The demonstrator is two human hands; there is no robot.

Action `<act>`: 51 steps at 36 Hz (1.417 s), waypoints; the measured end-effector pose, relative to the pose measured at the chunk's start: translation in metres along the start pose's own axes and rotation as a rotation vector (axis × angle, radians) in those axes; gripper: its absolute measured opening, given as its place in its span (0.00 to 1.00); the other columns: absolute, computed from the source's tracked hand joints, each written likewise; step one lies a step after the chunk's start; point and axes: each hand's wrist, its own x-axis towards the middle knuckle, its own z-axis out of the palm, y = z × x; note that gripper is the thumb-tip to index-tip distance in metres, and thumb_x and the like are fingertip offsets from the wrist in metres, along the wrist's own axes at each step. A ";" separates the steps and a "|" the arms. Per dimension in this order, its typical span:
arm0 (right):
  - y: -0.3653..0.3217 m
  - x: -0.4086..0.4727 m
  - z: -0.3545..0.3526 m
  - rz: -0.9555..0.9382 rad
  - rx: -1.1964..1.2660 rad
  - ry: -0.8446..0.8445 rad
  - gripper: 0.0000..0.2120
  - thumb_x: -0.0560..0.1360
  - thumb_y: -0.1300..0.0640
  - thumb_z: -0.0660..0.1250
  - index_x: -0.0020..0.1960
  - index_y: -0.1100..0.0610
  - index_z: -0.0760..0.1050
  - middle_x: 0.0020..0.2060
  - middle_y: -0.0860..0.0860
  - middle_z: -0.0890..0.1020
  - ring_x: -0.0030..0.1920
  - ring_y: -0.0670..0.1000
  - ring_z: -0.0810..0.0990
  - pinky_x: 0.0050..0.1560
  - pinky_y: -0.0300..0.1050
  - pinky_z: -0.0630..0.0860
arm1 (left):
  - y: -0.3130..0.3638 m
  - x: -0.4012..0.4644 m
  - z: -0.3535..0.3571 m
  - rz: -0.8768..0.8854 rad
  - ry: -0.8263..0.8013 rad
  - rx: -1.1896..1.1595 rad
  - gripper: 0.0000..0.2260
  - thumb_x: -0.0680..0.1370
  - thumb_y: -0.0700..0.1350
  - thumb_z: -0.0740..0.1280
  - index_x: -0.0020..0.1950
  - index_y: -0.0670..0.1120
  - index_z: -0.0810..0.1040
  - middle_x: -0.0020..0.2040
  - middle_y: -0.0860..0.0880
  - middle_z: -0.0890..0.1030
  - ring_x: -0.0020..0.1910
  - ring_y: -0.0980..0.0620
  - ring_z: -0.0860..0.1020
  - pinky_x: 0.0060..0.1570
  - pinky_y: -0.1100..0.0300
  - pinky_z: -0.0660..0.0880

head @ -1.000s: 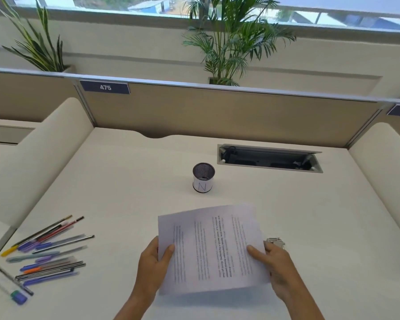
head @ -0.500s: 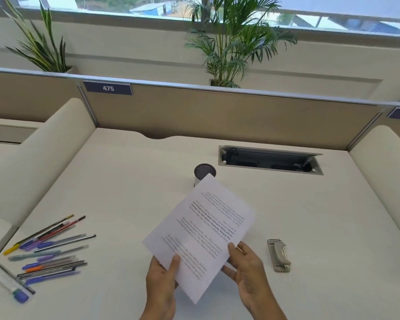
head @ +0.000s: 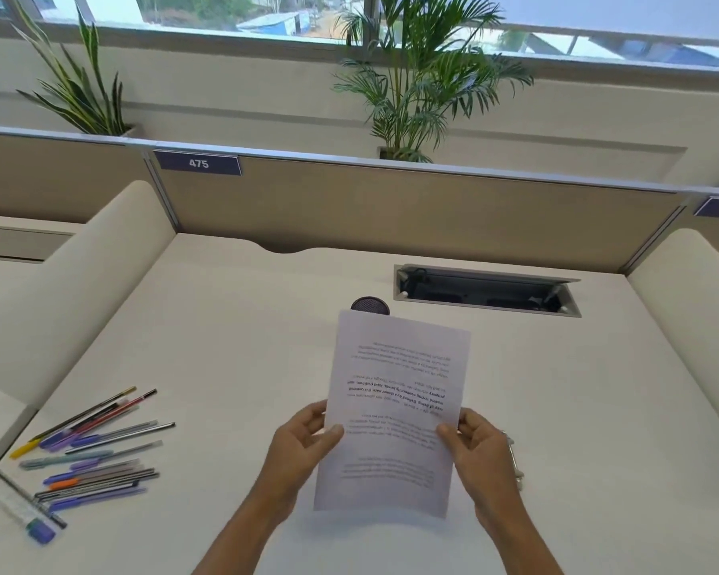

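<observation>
White paper [head: 397, 408] with upside-down print is held up between the two hands. The left hand [head: 304, 444] pinches its left edge, and the right hand [head: 480, 450] pinches its right edge, above the counter [head: 233, 325].

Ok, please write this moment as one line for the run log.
left hand pinches paper left edge | right hand pinches right edge | paper portrait, print upside down | cup partly behind paper
</observation>
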 end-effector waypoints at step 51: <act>0.037 -0.024 0.015 0.239 0.513 -0.091 0.23 0.71 0.60 0.77 0.66 0.61 0.82 0.60 0.59 0.88 0.54 0.56 0.89 0.52 0.57 0.85 | -0.025 -0.019 0.050 -0.006 0.366 -0.476 0.14 0.83 0.40 0.69 0.68 0.49 0.83 0.65 0.48 0.86 0.65 0.45 0.84 0.69 0.43 0.78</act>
